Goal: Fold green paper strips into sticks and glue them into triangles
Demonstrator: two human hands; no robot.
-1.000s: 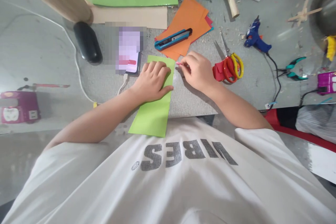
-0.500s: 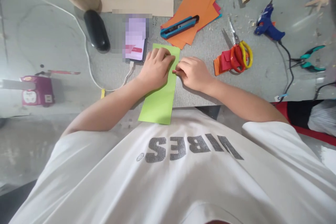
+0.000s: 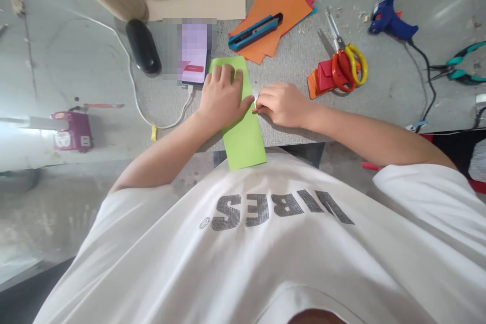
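A light green paper strip (image 3: 245, 139) lies on the table, its near end reaching past the edge over the white shirt. My left hand (image 3: 224, 93) rests flat on the strip with fingers spread, the thumb near its right edge. Close by, my right hand (image 3: 283, 105) is closed in a pinch at that same edge. A small red piece (image 3: 255, 110) pokes out from its fingertips; most of it is hidden, so its kind cannot be made out.
Beyond the hands lie a phone (image 3: 194, 55) on a white cable, a blue box cutter (image 3: 255, 32) on orange paper (image 3: 281, 0), and a black computer mouse (image 3: 143, 46). Scissors (image 3: 348, 63), a blue glue gun (image 3: 393, 15) and pliers (image 3: 461, 64) are to the right.
The green strip has turned, its near end swinging right and its far end left. My left hand has flattened and spread its fingers. My right hand keeps its pinch on the red piece.
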